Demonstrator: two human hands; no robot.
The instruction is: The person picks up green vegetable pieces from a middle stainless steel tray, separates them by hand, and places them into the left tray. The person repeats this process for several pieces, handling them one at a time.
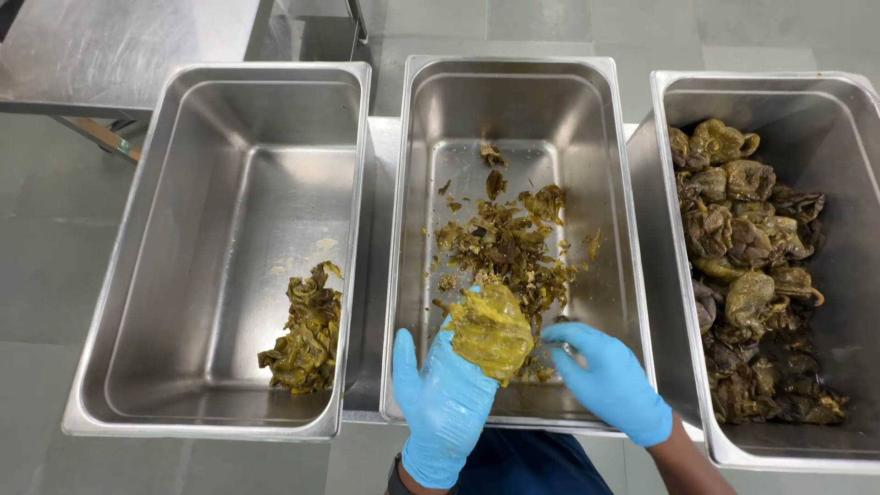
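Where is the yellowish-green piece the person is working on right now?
In the head view, the yellowish-green piece sits in the left hand, over the near end of the middle steel pan, with the right hand just beside it.

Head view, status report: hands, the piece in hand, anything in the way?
Left hand holds a yellow-green pepper over the middle tray. Right hand beside it, touching scraps. Nothing in the way.

Bright, even overhead light; soft glare on steel pans [513,82]; sharp focus; slight edge distortion.
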